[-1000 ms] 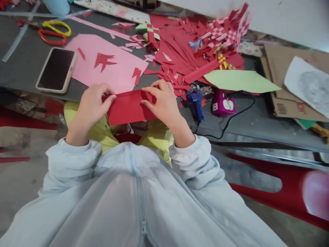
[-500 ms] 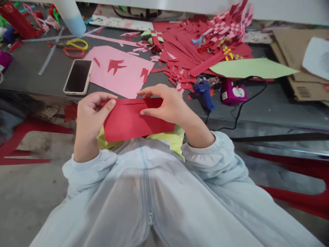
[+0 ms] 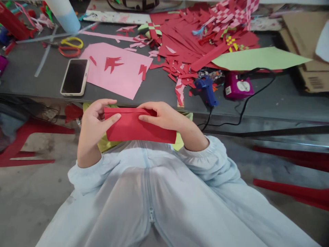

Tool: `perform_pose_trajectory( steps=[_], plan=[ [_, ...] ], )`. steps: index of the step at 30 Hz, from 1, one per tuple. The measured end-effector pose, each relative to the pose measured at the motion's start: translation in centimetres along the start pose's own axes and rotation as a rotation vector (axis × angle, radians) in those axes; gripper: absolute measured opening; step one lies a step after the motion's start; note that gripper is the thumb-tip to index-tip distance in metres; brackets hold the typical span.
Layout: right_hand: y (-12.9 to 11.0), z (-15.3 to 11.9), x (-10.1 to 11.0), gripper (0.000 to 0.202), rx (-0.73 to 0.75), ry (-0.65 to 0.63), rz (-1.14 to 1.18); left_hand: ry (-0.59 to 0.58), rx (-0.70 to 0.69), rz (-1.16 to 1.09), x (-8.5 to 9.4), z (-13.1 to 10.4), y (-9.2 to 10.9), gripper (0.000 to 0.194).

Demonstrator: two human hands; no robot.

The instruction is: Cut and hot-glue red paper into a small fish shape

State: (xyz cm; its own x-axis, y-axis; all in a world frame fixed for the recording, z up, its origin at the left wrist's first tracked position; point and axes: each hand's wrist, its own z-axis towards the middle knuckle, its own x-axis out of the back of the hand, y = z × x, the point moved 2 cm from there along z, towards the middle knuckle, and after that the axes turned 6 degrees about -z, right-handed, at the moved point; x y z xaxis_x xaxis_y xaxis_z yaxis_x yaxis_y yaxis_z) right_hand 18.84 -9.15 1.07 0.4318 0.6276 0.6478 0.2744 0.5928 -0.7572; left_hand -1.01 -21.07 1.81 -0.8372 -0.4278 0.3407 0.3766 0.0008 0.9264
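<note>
A red paper sheet point(image 3: 138, 128) hangs in front of my lap, with a narrow folded band along its top edge. My left hand point(image 3: 96, 125) grips its left end, thumb flat on the front and index finger lifted clear above the edge. On the right part, my right hand point(image 3: 163, 116) pinches the upper portion, thumb in front and the other fingers over the top and behind. Those rear fingers are mostly hidden by the paper. Yellow-green cloth or paper point(image 3: 109, 144) shows beneath the sheet.
On the dark table point(image 3: 113, 94) lie a phone point(image 3: 74, 77), pink paper point(image 3: 125, 77), scissors point(image 3: 70, 48) and a heap of red paper scraps point(image 3: 180, 37). To the right are a blue glue gun point(image 3: 208, 90), a purple box point(image 3: 238, 85) with a black cord, and light green paper point(image 3: 259, 59).
The paper has tilted to lie more level, and both hands sit slightly lower in view. My left thumb has slid from the top edge onto the front; my right fingers have come down closer to the sheet.
</note>
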Motion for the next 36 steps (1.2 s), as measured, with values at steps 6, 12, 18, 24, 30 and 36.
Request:
perform_pose_trajectory(
  steps=[6,12,18,24,30,36],
  plan=[
    [0.8,-1.3,0.0,0.033,-0.073,-0.070,0.019,0.010,0.027,0.057,-1.4,-0.2,0.9,0.010],
    [1.6,-2.5,0.3,0.039,-0.060,-0.068,-0.002,0.003,0.030,0.040,-2.0,-0.2,1.0,0.010],
    [1.7,-2.6,0.4,0.045,-0.074,-0.062,-0.095,-0.124,0.052,0.033,-2.0,-0.1,0.7,0.017],
    [2.5,-3.2,1.4,0.032,-0.121,-0.025,-0.023,-0.008,0.008,0.105,-1.5,-0.3,-0.1,0.012],
    [4.0,-5.0,2.2,0.023,-0.310,0.254,0.183,0.201,0.059,-0.134,-1.0,-0.6,-1.1,0.016],
    [4.9,-6.2,1.0,0.034,-0.439,0.482,0.532,0.238,0.217,-0.523,-1.3,-0.9,-1.0,0.026]
  ],
)
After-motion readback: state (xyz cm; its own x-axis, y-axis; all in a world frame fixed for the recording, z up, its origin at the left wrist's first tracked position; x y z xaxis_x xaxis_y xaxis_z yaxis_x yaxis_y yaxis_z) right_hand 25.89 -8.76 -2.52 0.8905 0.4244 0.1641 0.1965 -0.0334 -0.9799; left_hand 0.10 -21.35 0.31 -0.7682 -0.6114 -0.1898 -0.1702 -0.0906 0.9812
